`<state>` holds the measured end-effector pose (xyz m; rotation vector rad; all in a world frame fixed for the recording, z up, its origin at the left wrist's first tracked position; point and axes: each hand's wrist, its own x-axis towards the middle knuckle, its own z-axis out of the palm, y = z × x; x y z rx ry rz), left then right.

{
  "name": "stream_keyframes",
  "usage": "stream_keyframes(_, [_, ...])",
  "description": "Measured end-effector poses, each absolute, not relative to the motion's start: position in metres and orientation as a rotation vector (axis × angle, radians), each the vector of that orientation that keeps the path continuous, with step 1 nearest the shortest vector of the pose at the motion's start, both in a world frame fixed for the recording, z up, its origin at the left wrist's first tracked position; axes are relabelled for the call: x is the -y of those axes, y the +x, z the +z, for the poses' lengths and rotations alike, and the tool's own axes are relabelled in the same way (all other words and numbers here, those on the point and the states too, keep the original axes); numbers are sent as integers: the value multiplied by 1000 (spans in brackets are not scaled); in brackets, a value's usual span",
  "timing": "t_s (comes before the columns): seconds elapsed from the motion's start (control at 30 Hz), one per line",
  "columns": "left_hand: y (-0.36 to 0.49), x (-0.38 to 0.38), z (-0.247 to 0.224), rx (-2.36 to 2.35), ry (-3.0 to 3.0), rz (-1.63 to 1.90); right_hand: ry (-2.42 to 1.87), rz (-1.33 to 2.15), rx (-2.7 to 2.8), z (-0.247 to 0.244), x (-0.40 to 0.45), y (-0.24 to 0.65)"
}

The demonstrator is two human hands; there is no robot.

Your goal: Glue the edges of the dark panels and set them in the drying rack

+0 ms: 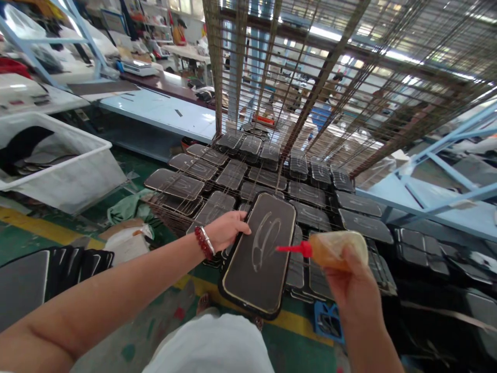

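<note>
A dark rectangular panel (259, 254) with rounded corners and a pale line of glue round its edge is held up at the centre. Glossy looped streaks mark its middle. My left hand (227, 230), with a red bead bracelet and a silver bangle at the wrist, grips the panel's upper left edge, thumb on top. In my right hand (351, 274) is a squeeze bottle (326, 249) of amber liquid, its red nozzle pointing left over the panel's right part. Whether the tip touches the surface cannot be told. Behind lie several similar panels (306, 193) on wire racks.
Raised wire racks (326, 77) slant overhead. At the left stands a white bin (70, 171) with dark pieces. A blue basket (328, 321) sits low right of centre. More dark panels (423, 251) are stacked at the right. Light blue tables (166, 116) stand behind.
</note>
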<state>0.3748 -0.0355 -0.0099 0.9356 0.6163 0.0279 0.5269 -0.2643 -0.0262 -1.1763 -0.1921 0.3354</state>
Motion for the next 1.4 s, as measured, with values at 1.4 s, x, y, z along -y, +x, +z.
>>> stream_keyframes(1.4, [345, -7, -16, -388, 1221, -48, -1149, 103, 257, -19, 160, 478])
